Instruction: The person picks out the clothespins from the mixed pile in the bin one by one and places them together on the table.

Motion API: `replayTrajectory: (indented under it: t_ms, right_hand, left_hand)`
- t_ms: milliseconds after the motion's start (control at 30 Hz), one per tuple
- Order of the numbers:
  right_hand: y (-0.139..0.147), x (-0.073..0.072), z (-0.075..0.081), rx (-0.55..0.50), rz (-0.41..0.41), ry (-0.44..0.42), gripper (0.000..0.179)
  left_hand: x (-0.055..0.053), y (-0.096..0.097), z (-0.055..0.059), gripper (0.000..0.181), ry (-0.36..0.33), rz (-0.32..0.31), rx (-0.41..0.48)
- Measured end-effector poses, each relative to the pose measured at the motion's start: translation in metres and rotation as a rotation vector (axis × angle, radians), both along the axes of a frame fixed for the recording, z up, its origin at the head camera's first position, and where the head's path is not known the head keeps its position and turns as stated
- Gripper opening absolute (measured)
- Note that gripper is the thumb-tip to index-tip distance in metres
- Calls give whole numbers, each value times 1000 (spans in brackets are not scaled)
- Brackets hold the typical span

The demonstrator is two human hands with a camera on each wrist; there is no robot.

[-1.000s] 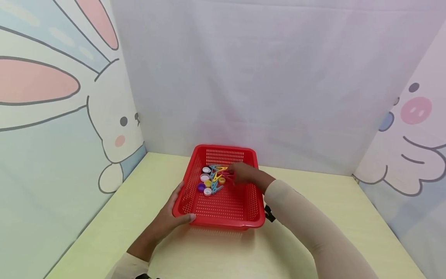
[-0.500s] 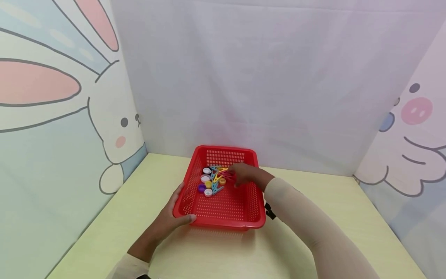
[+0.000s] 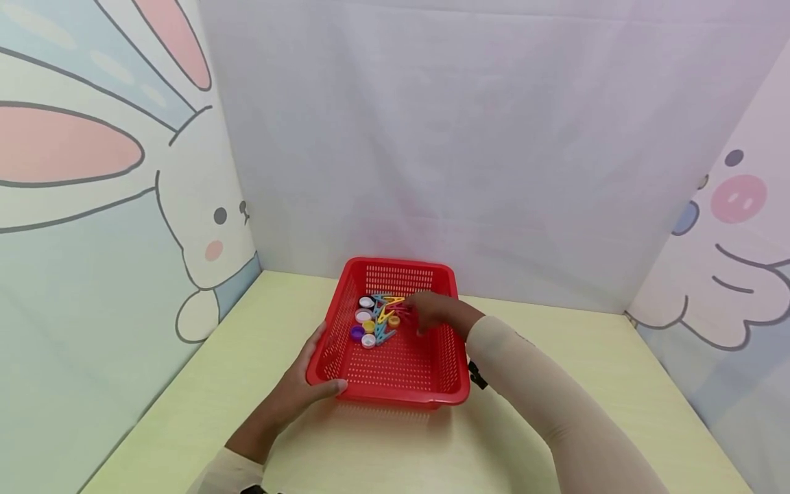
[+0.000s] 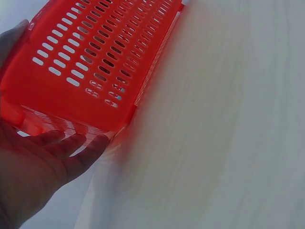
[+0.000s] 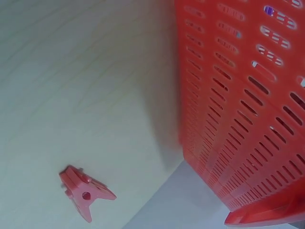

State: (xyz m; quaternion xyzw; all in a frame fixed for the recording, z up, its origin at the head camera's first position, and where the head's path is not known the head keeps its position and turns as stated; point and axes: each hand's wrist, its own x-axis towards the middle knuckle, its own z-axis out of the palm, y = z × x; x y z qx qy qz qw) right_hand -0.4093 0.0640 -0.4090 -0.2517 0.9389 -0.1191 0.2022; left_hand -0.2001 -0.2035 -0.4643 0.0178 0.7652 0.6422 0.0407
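Head view shows a pale table [image 3: 592,336] enclosed by three surfaces: one white backdrop [image 3: 469,137] behind, one rabbit panel [image 3: 74,288] on the left, one pig panel [image 3: 747,295] on the right. On the table, close to the backdrop, sits one red basket [image 3: 395,396], slotted on its walls and floor. The right sleeve [image 3: 537,384] slants over the right part of the table, and the forearm crosses the basket's right rim, hiding a stretch of it. The left hand [image 3: 296,387] holds the near left corner, thumb and fingers set wide apart, the thumb on the near rim and the fingers along the left wall. The right hand [image 3: 430,312] is down inside the basket at the red clips [image 3: 400,311] — whether it pinches one I cannot tell

Six round caps lie in the basket: one black-edged cap [image 3: 367,302], one pale cap [image 3: 363,316], one yellow cap [image 3: 368,326], one purple cap [image 3: 358,333], one white cap [image 3: 368,342] and one orange cap [image 3: 393,321]. Two yellow clips [image 3: 385,315] show; the blue clips [image 3: 381,330] overlap and the red ones are partly covered, so neither can be counted surely. Right wrist view adds one pinkish-red clip [image 5: 85,192] on the table — outside the basket, apart from its wall
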Motion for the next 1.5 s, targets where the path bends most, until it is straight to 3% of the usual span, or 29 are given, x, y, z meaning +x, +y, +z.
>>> replayTrajectory:
  t_ms: [267,433,667,833,967,1233,1400,1500]
  right_hand:
    - [0,-3,-4,-42,14,-50,80]
    - [-1,-8,-11,-49,-26,-92,81]
    - [-5,-9,-16,61,-42,-64,88]
    - [-6,-6,-13,47,-58,-80,88]
    - [-2,-11,-7,-12,-40,-122,82]
    - [11,-18,7,-317,-73,-276,61]
    - [18,-19,17,-328,-11,-330,58]
    - [21,-20,29,-315,28,-317,58]
  left_hand:
    - [0,-1,-2,119,6,-2,0]
    - [0,-1,-3,118,1,4,-5]
    - [-1,-1,-4,118,-6,6,8]
    - [0,-1,-4,118,-5,0,17]
    - [0,0,-3,118,-4,1,11]
    - [0,0,-2,118,-4,3,10]
    - [1,1,-1,120,-5,3,-4]
    - [1,0,1,122,7,3,-17]
